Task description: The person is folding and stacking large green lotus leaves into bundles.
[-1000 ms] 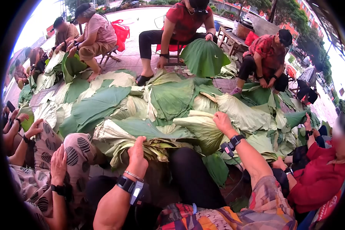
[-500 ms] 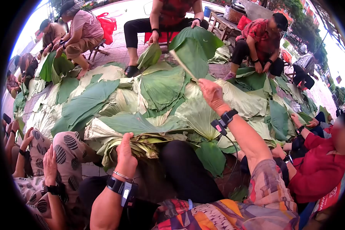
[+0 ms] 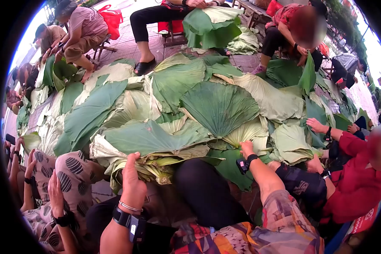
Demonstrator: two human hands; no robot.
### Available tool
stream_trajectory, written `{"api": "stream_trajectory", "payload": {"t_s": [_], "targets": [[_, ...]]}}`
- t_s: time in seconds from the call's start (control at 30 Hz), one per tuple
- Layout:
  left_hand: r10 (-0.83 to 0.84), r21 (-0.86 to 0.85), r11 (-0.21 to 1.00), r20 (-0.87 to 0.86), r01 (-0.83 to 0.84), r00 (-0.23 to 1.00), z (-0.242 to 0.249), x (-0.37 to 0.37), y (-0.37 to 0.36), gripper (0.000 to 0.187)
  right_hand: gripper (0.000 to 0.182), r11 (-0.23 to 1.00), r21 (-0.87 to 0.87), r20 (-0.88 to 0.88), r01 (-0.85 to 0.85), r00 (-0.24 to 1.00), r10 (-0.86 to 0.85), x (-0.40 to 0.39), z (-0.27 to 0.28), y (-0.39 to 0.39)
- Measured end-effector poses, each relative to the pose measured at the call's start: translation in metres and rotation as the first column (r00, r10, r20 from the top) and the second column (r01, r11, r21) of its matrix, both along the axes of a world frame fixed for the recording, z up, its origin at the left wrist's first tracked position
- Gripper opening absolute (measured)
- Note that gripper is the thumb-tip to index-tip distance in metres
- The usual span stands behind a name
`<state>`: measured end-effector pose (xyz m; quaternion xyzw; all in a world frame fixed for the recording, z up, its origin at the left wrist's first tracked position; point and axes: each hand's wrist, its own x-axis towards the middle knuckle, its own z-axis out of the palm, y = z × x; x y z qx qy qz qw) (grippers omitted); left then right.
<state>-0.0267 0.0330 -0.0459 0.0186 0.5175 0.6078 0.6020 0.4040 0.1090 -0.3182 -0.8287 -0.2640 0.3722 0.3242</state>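
Observation:
My left hand (image 3: 133, 180) grips a thick stack of folded lotus leaves (image 3: 158, 167) at its near left side, thumb up and the other fingers mostly hidden. A broad grey-green leaf (image 3: 152, 137) tops that stack. To the right, my right hand (image 3: 247, 149) is closed at the near end of a pale green lotus leaf (image 3: 241, 133), where its veins meet; the fingertips are partly hidden. Just beyond lies a large dark green lotus leaf (image 3: 220, 108), spread out and overlapping the pale one. Another green leaf (image 3: 230, 167) hangs below my right hand.
Lotus leaves cover the paving ahead. Across the pile, a seated person holds a bunched leaf (image 3: 211, 27). A person in red (image 3: 353, 188) sits close on my right, and patterned trousers (image 3: 74, 169) are close on my left. Other people work around the pile.
My right hand has come down from above the pile to the pale leaf; the thin pale stick-like thing in it no longer shows. A dark green leaf now lies spread in the middle.

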Motion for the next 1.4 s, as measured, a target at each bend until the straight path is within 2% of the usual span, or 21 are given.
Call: {"api": "stream_trajectory", "payload": {"t_s": [0.07,0.2,0.27,0.33,0.37,0.53,0.6,0.67,0.73,0.77,0.8,0.87,0.93,1.0,1.03,1.13,1.17,1.2,1.27,1.33,1.4], "targets": [[0.001,-0.018,1.0,0.001,-0.001,1.0,0.003,0.001,0.0,0.021,0.031,0.978,-0.019,-0.221,0.206,0.953,-0.205,0.005,-0.018,-0.006],[-0.009,-0.046,0.999,0.016,0.01,1.0,-0.002,0.0,0.002,0.022,0.034,0.974,-0.049,-0.482,0.221,0.849,-0.217,0.009,-0.025,-0.009],[-0.006,-0.058,0.998,0.016,0.007,1.0,-0.003,0.0,0.003,0.023,0.038,0.972,-0.058,-0.513,0.227,0.829,-0.224,0.007,-0.03,-0.004],[-0.014,-0.059,0.998,0.037,0.016,0.999,-0.004,-0.001,0.004,0.023,0.037,0.928,-0.115,-0.6,0.355,0.72,-0.35,0.017,-0.053,0.004],[-0.01,-0.055,0.998,0.035,0.012,0.999,-0.006,-0.003,0.004,0.023,0.043,0.949,-0.09,-0.658,0.303,0.697,-0.285,0.022,-0.056,0.002],[-0.055,-0.017,0.998,0.023,0.056,0.998,-0.008,-0.005,0.002,0.026,0.055,0.93,-0.128,-0.535,0.344,0.766,-0.357,0.006,-0.03,0.007],[-0.021,-0.05,0.999,0.033,0.022,0.999,-0.016,-0.009,0.004,0.024,0.049,0.931,-0.14,-0.548,0.336,0.757,-0.356,-0.003,-0.014,0.012],[0.002,-0.051,0.999,0.019,-0.001,1.0,0.001,0.0,0.003,0.022,0.047,0.931,-0.171,-0.564,0.324,0.742,-0.362,0.015,-0.044,0.017],[0.004,-0.057,0.998,0.009,-0.003,1.0,0.003,0.001,0.003,0.022,0.034,0.943,-0.199,-0.652,0.268,0.682,-0.331,0.018,-0.027,0.017],[-0.003,-0.053,0.999,0.003,0.003,1.0,0.005,0.002,0.003,0.022,0.024,0.877,-0.139,-0.626,0.46,0.645,-0.438,0.006,-0.011,0.014],[-0.004,-0.051,0.999,0.008,0.005,1.0,0.007,0.002,0.003,0.022,0.024,0.877,-0.136,-0.624,0.462,0.648,-0.438,0.009,-0.008,0.016],[-0.036,-0.065,0.997,-0.001,0.035,0.999,0.009,0.002,0.002,0.022,0.022,0.941,0.007,-0.751,0.337,0.623,-0.217,0.014,-0.002,0.016],[-0.012,-0.052,0.999,0.009,0.012,1.0,0.008,0.003,0.003,0.023,0.021,0.932,0.032,-0.721,0.361,0.654,-0.228,0.007,0.022,0.022],[-0.023,-0.052,0.998,0.029,0.024,0.999,0.001,0.0,0.005,0.023,0.019,0.907,0.246,-0.357,0.341,0.902,-0.242,0.0,0.049,0.027],[-0.022,-0.048,0.999,0.035,0.023,0.999,0.001,0.0,0.005,0.023,0.02,0.867,0.347,-0.269,0.357,0.924,-0.273,-0.003,0.063,0.028],[-0.003,-0.028,1.0,0.032,0.004,0.999,0.0,0.002,0.004,0.023,0.02,0.806,0.47,-0.125,0.36,0.931,-0.343,0.005,0.091,0.029],[0.008,-0.008,1.0,0.013,-0.008,1.0,0.002,0.003,0.004,0.024,0.021,0.85,0.432,0.011,0.302,0.94,-0.34,0.011,0.101,0.028],[0.021,0.012,1.0,-0.005,-0.021,1.0,0.003,0.003,0.002,0.024,0.024,0.907,0.415,0.284,0.071,0.937,-0.204,0.02,0.111,0.023],[0.008,0.003,1.0,0.025,-0.008,1.0,-0.01,-0.002,0.005,0.025,0.026,0.902,0.418,0.38,-0.109,0.923,-0.065,0.035,0.128,0.026],[0.011,0.017,1.0,-0.015,-0.011,1.0,-0.004,0.001,0.003,0.025,0.026,0.851,0.436,0.644,-0.292,0.762,-0.068,0.032,0.179,0.023],[0.012,0.027,1.0,0.002,-0.012,1.0,-0.009,0.0,0.003,0.026,0.025,0.878,0.416,0.658,-0.237,0.745,-0.111,0.039,0.207,0.029]]}}
